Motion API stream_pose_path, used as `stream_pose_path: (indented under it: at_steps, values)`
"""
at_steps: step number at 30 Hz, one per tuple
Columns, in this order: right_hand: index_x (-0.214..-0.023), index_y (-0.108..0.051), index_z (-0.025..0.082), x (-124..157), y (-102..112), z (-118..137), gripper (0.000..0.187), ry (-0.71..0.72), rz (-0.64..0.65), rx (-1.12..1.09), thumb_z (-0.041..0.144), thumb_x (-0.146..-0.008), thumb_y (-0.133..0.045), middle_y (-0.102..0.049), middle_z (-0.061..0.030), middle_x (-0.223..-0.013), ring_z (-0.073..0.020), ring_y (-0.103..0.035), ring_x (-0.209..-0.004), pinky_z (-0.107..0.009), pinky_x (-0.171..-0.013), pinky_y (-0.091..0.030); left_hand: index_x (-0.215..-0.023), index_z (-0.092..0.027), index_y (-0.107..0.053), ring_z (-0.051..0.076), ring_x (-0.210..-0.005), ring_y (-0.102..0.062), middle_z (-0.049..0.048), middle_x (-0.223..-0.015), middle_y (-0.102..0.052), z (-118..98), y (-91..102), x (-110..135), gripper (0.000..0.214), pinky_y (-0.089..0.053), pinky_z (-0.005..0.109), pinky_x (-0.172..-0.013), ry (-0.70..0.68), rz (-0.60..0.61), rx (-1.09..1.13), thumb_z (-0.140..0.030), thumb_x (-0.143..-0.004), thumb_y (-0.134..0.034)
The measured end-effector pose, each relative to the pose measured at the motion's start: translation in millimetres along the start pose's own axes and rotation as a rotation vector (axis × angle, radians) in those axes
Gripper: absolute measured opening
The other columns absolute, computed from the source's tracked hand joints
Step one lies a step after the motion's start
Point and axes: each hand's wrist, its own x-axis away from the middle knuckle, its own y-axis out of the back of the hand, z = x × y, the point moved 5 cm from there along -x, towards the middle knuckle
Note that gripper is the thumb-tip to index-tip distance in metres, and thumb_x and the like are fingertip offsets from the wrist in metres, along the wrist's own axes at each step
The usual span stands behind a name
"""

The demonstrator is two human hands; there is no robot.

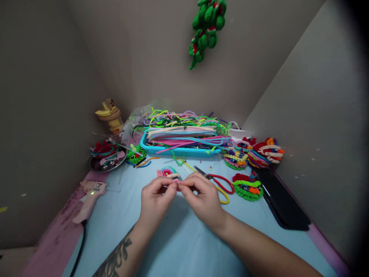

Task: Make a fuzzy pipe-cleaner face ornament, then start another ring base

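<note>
My left hand [157, 200] and my right hand [203, 198] meet over the light blue table top [178, 238], fingertips pinched together on a small piece I cannot make out. Just behind the fingers lies a small pink, teal and white pipe-cleaner figure [168, 173]. Red-handled scissors [216, 179] lie right of my right hand, beside a yellow loop [225, 198]. A blue tray [178, 151] piled with colourful pipe cleaners stands further back.
A pink glue gun [89, 198] with a lit green light lies at the left edge. A metal dish [108, 156] of scraps sits back left. Finished pipe-cleaner pieces [248, 186] and a black phone [281, 202] lie right. A green ornament [206, 29] hangs on the wall.
</note>
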Motion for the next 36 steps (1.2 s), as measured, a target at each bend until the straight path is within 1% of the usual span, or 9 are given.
stream_pose_path:
  at_steps: [8, 10, 14, 17, 20, 23, 28, 33, 36]
  values:
    - [-0.078, -0.065, 0.020, 0.2, 0.3, 6.1, 0.010, 0.067, -0.017, 0.027, 0.015, -0.083, -0.059, -0.061, -0.0007, -0.066, -0.0138, -0.058, -0.064, -0.027, -0.059, -0.048, -0.073, -0.015, -0.068, 0.013, -0.061, -0.063, 0.0033, -0.070, -0.069, 1.6, 1.6, 1.2, 0.013, -0.052, 0.022, -0.057, -0.018, -0.035, -0.020, -0.026, -0.078, -0.064]
    - [-0.077, -0.065, 0.020, -0.6, 1.2, 5.0, 0.010, 0.036, -0.026, 0.021, 0.014, -0.082, -0.059, -0.060, -0.0007, -0.066, -0.0132, -0.058, -0.063, -0.026, -0.057, -0.048, -0.074, -0.016, -0.069, 0.014, -0.063, -0.065, 0.0037, -0.072, -0.070, 1.8, 1.2, 0.6, 0.013, -0.053, 0.023, -0.058, -0.023, -0.024, -0.019, -0.026, -0.079, -0.063]
    - [-0.076, -0.064, 0.019, -2.1, 1.0, -0.8, 0.010, -0.077, -0.008, -0.007, 0.013, -0.081, -0.059, -0.061, -0.0012, -0.070, -0.0123, -0.057, -0.063, -0.022, -0.053, -0.046, -0.077, -0.017, -0.070, 0.015, -0.066, -0.066, 0.0045, -0.075, -0.071, -0.9, 0.3, -1.6, 0.012, -0.053, 0.022, -0.057, -0.051, 0.005, -0.035, -0.027, -0.080, -0.063]
    - [-0.075, -0.063, 0.020, -3.0, 1.5, -1.9, 0.011, -0.088, -0.005, -0.014, 0.013, -0.081, -0.057, -0.062, -0.0014, -0.073, -0.0125, -0.057, -0.065, -0.022, -0.053, -0.047, -0.078, -0.017, -0.070, 0.015, -0.066, -0.066, 0.0050, -0.076, -0.072, -2.4, -0.3, -2.6, 0.012, -0.052, 0.021, -0.054, -0.051, 0.020, -0.028, -0.027, -0.080, -0.064]
    - [-0.076, -0.062, 0.020, -3.3, 3.0, -1.1, 0.011, -0.049, 0.000, -0.006, 0.014, -0.083, -0.056, -0.061, -0.0017, -0.074, -0.0131, -0.057, -0.068, -0.023, -0.056, -0.047, -0.082, -0.017, -0.071, 0.015, -0.065, -0.066, 0.0056, -0.076, -0.072, -0.9, -1.7, -2.1, 0.014, -0.052, 0.021, -0.051, -0.015, 0.045, 0.026, -0.029, -0.080, -0.064]
    - [-0.081, -0.061, 0.021, -2.9, 5.2, 0.0, 0.011, 0.019, 0.002, 0.028, 0.015, -0.085, -0.054, -0.062, -0.0027, -0.078, -0.0143, -0.058, -0.071, -0.026, -0.059, -0.048, -0.085, -0.017, -0.070, 0.014, -0.064, -0.066, 0.0060, -0.079, -0.072, 1.4, -2.3, -0.9, 0.015, -0.052, 0.020, -0.049, 0.023, 0.051, 0.112, -0.029, -0.080, -0.065]
    - [-0.089, -0.060, 0.022, -1.6, 6.3, 3.1, 0.014, 0.147, 0.024, 0.074, 0.011, -0.086, -0.053, -0.064, -0.0030, -0.081, -0.0160, -0.060, -0.079, -0.030, -0.070, -0.051, -0.082, -0.018, -0.070, 0.012, -0.061, -0.065, 0.0051, -0.083, -0.072, 3.0, -2.1, -1.0, 0.009, -0.053, 0.019, -0.048, 0.060, 0.033, 0.273, -0.025, -0.078, -0.067]
    - [-0.093, -0.062, 0.023, -2.1, 7.3, 9.3, 0.018, 0.216, 0.025, 0.102, 0.009, -0.086, -0.053, -0.068, -0.0030, -0.082, -0.0171, -0.063, -0.083, -0.030, -0.071, -0.052, -0.077, -0.017, -0.071, 0.011, -0.059, -0.064, 0.0047, -0.081, -0.072, 4.0, -2.4, -3.3, 0.006, -0.055, 0.020, -0.053, 0.080, 0.056, 0.335, -0.022, -0.077, -0.068]
    - [-0.094, -0.063, 0.023, -1.9, 7.7, 11.2, 0.019, 0.240, 0.031, 0.113, 0.008, -0.086, -0.054, -0.068, -0.0035, -0.083, -0.0166, -0.064, -0.083, -0.029, -0.073, -0.053, -0.076, -0.017, -0.071, 0.011, -0.061, -0.064, 0.0034, -0.075, -0.072, 4.6, -1.7, -3.3, 0.005, -0.056, 0.021, -0.059, 0.088, 0.071, 0.334, -0.021, -0.078, -0.068]
